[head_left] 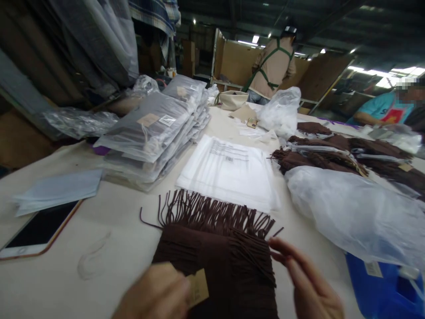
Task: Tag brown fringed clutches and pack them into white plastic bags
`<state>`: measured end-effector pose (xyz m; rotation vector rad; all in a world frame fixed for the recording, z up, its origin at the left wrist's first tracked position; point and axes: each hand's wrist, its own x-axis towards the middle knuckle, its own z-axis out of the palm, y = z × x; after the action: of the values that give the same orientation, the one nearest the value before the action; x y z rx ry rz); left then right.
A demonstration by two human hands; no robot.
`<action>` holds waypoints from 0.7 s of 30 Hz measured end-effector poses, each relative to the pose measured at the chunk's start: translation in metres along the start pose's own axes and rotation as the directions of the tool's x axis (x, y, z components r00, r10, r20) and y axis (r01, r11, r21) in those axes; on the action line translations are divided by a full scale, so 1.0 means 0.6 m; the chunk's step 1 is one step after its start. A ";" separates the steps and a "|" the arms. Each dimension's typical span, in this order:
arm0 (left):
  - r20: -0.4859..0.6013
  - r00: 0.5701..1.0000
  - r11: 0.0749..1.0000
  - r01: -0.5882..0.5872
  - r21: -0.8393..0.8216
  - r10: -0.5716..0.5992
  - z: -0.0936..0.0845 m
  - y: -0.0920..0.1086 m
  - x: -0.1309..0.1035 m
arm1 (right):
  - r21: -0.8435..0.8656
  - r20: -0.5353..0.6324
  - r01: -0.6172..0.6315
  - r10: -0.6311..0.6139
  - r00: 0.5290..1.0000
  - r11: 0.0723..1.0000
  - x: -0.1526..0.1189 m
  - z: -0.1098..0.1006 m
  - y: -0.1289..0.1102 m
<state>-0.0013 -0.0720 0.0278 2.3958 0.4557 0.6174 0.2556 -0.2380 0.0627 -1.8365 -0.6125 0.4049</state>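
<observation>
A folded dark brown fringed scarf (215,252) lies on the table in front of me, its fringe fanned out at the far end. My left hand (156,292) is over the scarf's near left part, fingers curled in and blurred, at the edge of a small tan tag (198,288). The fingers look closed on that tag. My right hand (305,279) is at the scarf's right edge, fingers stretched out and apart, with nothing in them. Just beyond the fringe lies a stack of white printed plastic bags (229,173).
Left of the bags stands a pile of bagged grey items (156,119). A phone (36,230) lies at left, partly under pale papers (59,188). On the right are clear plastic (352,208), a blue item (381,283) and more brown scarves (322,155). Two people are in the background.
</observation>
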 end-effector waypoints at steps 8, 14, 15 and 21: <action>0.679 0.346 -0.175 0.800 -0.574 -0.647 -0.111 -0.088 0.106 | 0.325 0.618 -0.836 0.570 0.541 0.441 0.090 -0.046 0.071; 0.879 0.330 -0.304 0.847 -0.437 -0.344 -0.074 -0.113 0.166 | 0.247 0.928 -0.957 0.249 0.278 0.149 0.136 0.017 0.045; 0.903 0.334 -0.311 0.857 -0.411 -0.270 -0.067 -0.118 0.178 | 0.214 0.945 -0.968 0.223 0.240 0.132 0.143 0.023 0.046; 0.962 0.226 -0.242 0.952 -0.186 0.150 -0.003 -0.141 0.260 | 0.098 0.980 -0.982 0.156 0.124 0.164 0.170 0.052 0.056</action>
<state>0.1130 0.0639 0.0245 0.4649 0.4220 -0.6443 0.3280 -0.1626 0.0224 -0.6536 0.0699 2.0478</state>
